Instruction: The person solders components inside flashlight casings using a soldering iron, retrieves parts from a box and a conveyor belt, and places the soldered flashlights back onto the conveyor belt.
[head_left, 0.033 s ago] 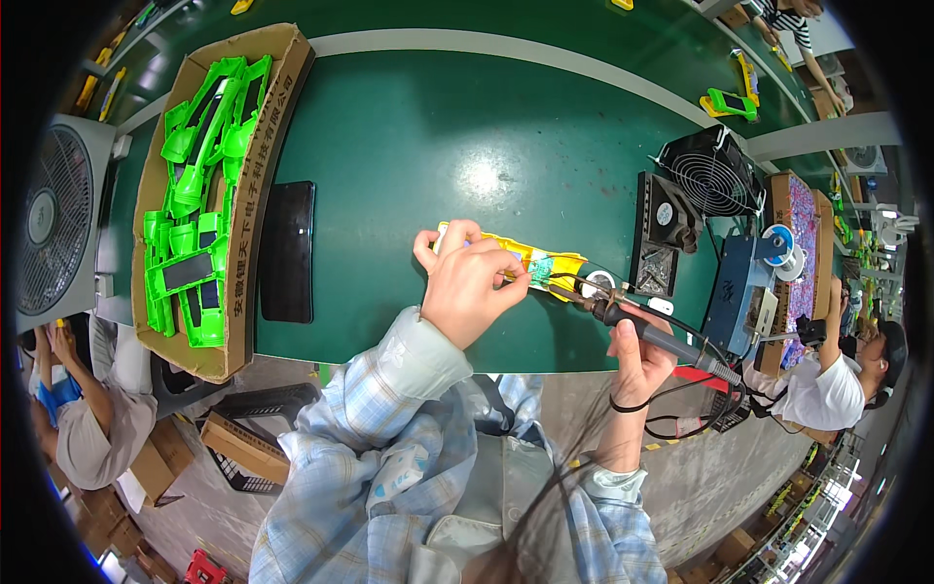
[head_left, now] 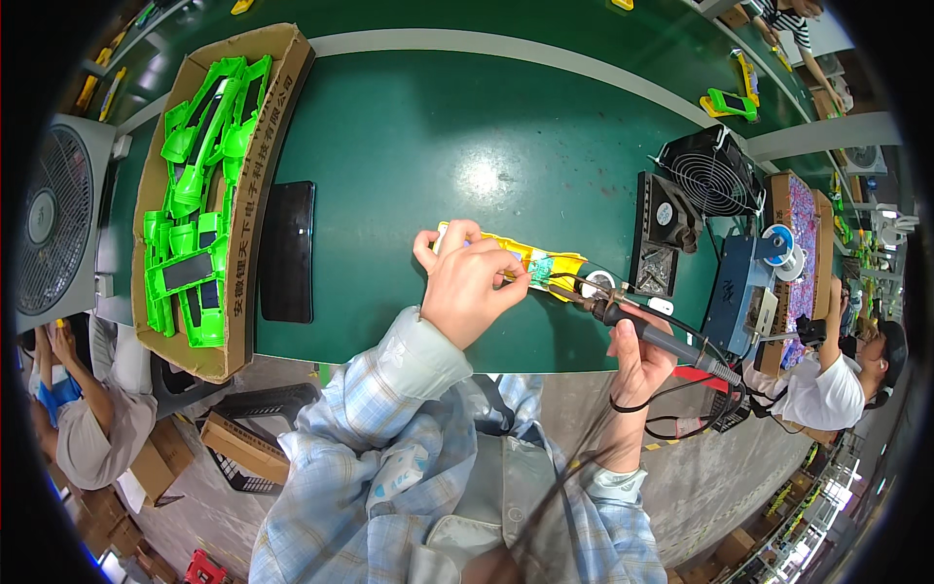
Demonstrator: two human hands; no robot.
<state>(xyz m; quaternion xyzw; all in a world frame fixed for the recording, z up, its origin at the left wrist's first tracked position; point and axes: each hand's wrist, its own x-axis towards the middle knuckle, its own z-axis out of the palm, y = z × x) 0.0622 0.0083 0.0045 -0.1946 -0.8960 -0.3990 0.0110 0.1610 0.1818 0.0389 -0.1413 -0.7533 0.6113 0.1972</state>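
Observation:
A yellow plastic casing [head_left: 569, 261] with a small green circuit board [head_left: 541, 269] in it lies near the table's front middle. My left hand [head_left: 467, 287] is closed over its left part, fingers curled around it. Thumb and forefinger pinch together beside the board; whether a wire is between them is hidden. In my right hand [head_left: 639, 362] is a soldering iron [head_left: 657, 336], gripped by its dark handle and slanting left. Its tip reaches the board's right end, where thin wires show. Behind the iron sits a round white-rimmed thing [head_left: 596, 284], partly covered.
On the left stands a cardboard box [head_left: 263, 185] of green plastic casings [head_left: 185, 273], beside a black tray [head_left: 288, 253]. Rightward are a small black fan [head_left: 715, 173], a blue soldering station [head_left: 735, 297] and a solder spool [head_left: 781, 248]. Iron's cable loops past the table edge. Other people sit nearby.

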